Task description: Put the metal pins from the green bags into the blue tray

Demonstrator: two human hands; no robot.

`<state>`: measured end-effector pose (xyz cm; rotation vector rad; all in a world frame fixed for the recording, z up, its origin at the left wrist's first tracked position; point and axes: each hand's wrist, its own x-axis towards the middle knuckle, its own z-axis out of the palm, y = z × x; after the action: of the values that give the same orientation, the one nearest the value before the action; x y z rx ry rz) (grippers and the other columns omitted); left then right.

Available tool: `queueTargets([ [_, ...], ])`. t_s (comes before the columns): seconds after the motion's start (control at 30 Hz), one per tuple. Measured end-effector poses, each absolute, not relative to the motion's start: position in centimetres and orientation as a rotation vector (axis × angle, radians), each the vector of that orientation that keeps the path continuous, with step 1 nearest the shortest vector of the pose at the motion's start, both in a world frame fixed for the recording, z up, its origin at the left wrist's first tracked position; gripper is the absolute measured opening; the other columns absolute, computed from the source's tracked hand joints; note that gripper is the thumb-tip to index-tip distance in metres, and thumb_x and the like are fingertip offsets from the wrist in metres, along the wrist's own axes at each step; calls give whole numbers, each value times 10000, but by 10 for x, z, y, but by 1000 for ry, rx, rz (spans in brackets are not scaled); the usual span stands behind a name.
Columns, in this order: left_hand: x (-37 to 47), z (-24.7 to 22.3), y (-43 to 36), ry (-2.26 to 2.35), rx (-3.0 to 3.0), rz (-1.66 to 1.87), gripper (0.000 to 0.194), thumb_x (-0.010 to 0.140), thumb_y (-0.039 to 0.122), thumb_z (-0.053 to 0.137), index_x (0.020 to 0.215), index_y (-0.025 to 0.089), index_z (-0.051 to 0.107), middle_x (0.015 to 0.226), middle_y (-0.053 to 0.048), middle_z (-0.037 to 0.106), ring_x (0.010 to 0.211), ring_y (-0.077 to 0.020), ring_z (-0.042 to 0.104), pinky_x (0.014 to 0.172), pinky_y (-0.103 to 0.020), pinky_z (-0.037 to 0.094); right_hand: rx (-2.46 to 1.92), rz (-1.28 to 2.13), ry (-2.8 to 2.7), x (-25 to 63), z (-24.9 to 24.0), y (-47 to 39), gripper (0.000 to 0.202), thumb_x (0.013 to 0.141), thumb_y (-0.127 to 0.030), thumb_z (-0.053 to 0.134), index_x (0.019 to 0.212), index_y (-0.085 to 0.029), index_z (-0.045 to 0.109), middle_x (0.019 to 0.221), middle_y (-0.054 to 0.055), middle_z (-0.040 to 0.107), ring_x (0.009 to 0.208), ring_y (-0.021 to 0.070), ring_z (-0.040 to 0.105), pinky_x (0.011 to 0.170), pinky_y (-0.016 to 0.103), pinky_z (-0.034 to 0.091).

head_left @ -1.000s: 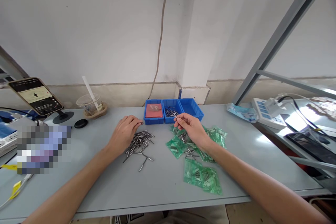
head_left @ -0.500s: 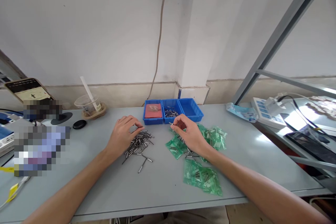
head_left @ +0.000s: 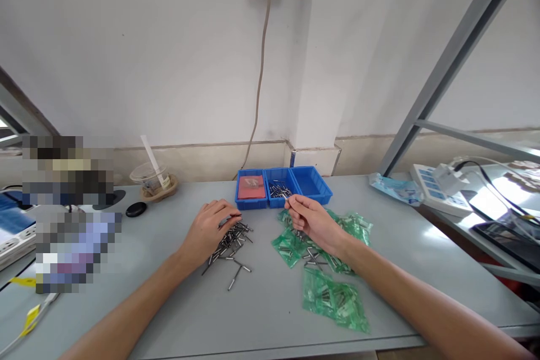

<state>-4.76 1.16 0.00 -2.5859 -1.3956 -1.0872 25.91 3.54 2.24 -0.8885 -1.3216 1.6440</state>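
Observation:
My left hand [head_left: 210,232] hovers at the upper edge of a pile of thin metal pins [head_left: 231,242], thumb and forefinger pinched together; whatever is between them is too small to make out. My right hand [head_left: 315,224] is closed just in front of the middle blue bin [head_left: 276,201], with a small metal pin [head_left: 286,199] at its fingertips. That bin holds several loose metal pins [head_left: 279,189]. Under and beside the right hand lie green plastic bags [head_left: 291,247] with metal parts inside, and a few loose T-shaped pieces [head_left: 313,259].
The left blue bin [head_left: 252,204] holds a red packet [head_left: 251,187]; the right blue bin [head_left: 311,183] stands beside. Another green bag [head_left: 335,299] lies nearer the front edge. A cup with straw [head_left: 149,176], a black round case [head_left: 136,209] and a power strip [head_left: 439,188] sit farther out.
The view has tilted up and shifted slightly left. My right hand has turned and its fingers have curled in more. The left hand stays pinched by the pile.

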Motion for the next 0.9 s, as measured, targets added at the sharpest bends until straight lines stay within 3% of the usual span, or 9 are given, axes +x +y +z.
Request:
queueTargets([
  [0.13, -45, 2, 9, -1364, -2612, -1098, 231, 1105, 346, 511, 1056, 247, 715, 1048, -34, 720, 937, -196, 642, 864, -366, 447, -865, 1633, -1298, 260, 23, 38, 343, 909, -523, 758, 992, -207, 656, 888, 11, 562, 650, 116, 423, 589, 268, 373],
  [0.3, -39, 1, 7, -1330, -2647, -1148, 200, 1096, 339, 529, 1055, 242, 699, 1040, -31, 731, 953, -203, 655, 898, -372, 472, -908, 1517, -1229, 259, 18, 47, 340, 896, -515, 776, 964, -193, 689, 805, -9, 552, 631, 107, 428, 580, 258, 378],
  [0.5, -35, -4, 1, -1482, -2673, -1205, 194, 1088, 368, 537, 1084, 247, 688, 957, -31, 704, 914, -199, 648, 829, -328, 524, -949, 1329, -1295, 259, 23, 49, 437, 942, -523, 705, 1269, -232, 696, 1091, 76, 727, 729, 148, 550, 676, 310, 478],
  [0.7, -31, -1, -4, -1488, -2798, -1149, 204, 1096, 371, 521, 1066, 248, 681, 948, -13, 699, 798, -161, 636, 713, -272, 501, -1049, 1117, -1724, 251, 28, 32, 318, 991, -534, 614, 1065, -249, 732, 869, 32, 708, 703, 179, 572, 638, 320, 462],
  [0.9, -16, -3, -9, -1234, -2981, -1118, 220, 1104, 365, 513, 1066, 240, 690, 933, -21, 677, 779, -152, 622, 716, -271, 491, -986, 988, -2076, 237, 28, 14, 206, 990, -440, 634, 1016, -276, 755, 868, 21, 732, 713, 190, 593, 612, 308, 430],
])
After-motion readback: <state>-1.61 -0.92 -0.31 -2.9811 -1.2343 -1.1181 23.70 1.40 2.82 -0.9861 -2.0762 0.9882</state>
